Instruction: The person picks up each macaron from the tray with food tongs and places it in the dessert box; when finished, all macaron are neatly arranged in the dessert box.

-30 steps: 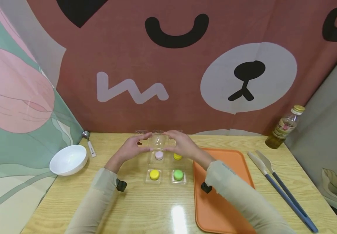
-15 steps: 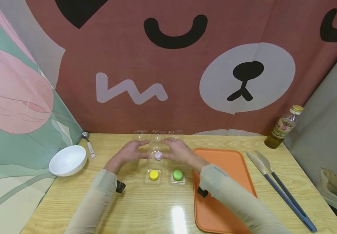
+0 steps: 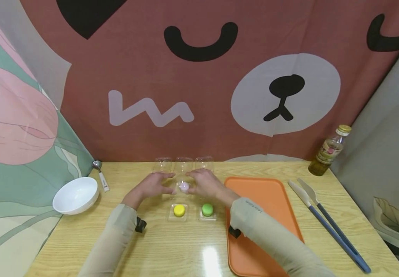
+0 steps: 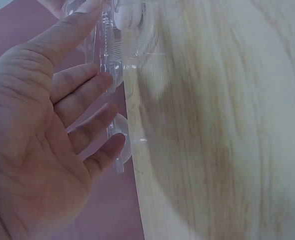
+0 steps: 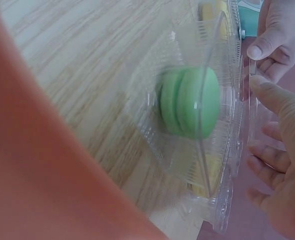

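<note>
Both hands hold a small clear plastic lid (image 3: 183, 178) between them, over the lilac macaron (image 3: 184, 187) in its clear box. My left hand (image 3: 154, 185) grips the lid's left side with thumb and forefinger, the other fingers loosely spread in the left wrist view. From the right, my right hand (image 3: 205, 182) pinches the opposite side and hides the macaron behind it. Nearer to me sit a yellow macaron (image 3: 179, 210) and a green macaron (image 3: 207, 210), each in a clear box. The right wrist view shows the green macaron (image 5: 190, 102) close up.
Several clear plastic lids (image 3: 163, 164) stand along the table's back edge. An orange tray (image 3: 255, 215) lies under my right forearm, with tongs (image 3: 334, 227) and an oil bottle (image 3: 327, 154) further right. A white bowl (image 3: 76, 196) and a spoon (image 3: 101, 176) are at left.
Both hands have come down and nearer with the clear lid, from behind the lilac macaron to over it. The right hand now covers the farther yellow macaron. The head view has tilted slightly.
</note>
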Demonstrator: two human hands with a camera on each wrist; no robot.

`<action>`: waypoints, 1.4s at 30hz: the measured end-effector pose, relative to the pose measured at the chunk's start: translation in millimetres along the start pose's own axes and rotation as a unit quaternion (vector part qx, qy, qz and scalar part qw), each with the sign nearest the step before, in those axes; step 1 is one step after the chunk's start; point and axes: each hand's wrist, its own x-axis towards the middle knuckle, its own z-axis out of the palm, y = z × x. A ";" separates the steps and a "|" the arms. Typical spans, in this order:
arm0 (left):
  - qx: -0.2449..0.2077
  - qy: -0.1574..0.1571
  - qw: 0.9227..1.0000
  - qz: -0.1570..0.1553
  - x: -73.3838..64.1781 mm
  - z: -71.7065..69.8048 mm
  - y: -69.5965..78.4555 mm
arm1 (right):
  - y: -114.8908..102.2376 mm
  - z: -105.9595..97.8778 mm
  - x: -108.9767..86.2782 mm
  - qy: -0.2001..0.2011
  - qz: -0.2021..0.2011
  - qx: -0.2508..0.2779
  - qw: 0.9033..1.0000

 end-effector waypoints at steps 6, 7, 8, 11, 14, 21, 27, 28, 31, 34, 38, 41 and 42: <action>-0.006 -0.006 1.000 -0.003 0.4 1.9 -0.9 | 0.4 2.0 -0.3 -0.002 0.010 -0.009 1.000; -0.009 -0.007 1.000 -0.006 0.4 2.4 -1.3 | 0.4 2.5 -0.3 -0.003 0.011 -0.009 1.000; -0.012 -0.008 1.000 -0.009 0.3 2.9 -1.6 | 0.4 3.0 -0.5 -0.006 0.012 -0.009 1.000; -0.020 -0.012 0.999 -0.025 0.4 4.5 -2.4 | 0.0 4.5 -0.6 -0.014 0.017 -0.010 1.000; -0.017 -0.012 0.999 -0.030 1.0 6.2 -3.3 | -1.2 5.3 -1.0 -0.018 0.020 -0.018 0.999; -0.010 -0.011 0.999 -0.030 0.3 6.4 -4.0 | -3.1 6.4 -1.6 -0.022 0.023 -0.028 0.999; -0.016 -0.012 0.999 -0.028 -0.7 5.1 -3.6 | -4.5 6.1 -0.6 -0.031 0.023 -0.033 0.999; -0.019 -0.011 0.999 -0.028 -0.7 5.1 -3.8 | -5.0 5.8 -0.1 -0.032 0.024 -0.032 0.999; -0.020 -0.012 0.999 -0.029 -0.3 5.2 -5.0 | -6.8 4.6 1.0 -0.037 0.027 -0.033 0.998; -0.022 -0.018 0.999 -0.037 0.4 5.6 -6.0 | -8.3 2.6 2.0 -0.040 0.026 -0.038 0.998; -0.020 -0.026 0.999 -0.043 0.8 6.1 -6.6 | -9.0 -0.3 5.0 -0.045 0.019 -0.051 0.998; -0.017 -0.031 0.998 -0.047 1.1 6.2 -6.7 | -9.6 -2.2 8.1 -0.053 0.015 -0.058 0.997; -0.016 -0.032 0.998 -0.048 1.2 6.1 -6.7 | -9.9 -2.9 9.4 -0.057 0.014 -0.060 0.997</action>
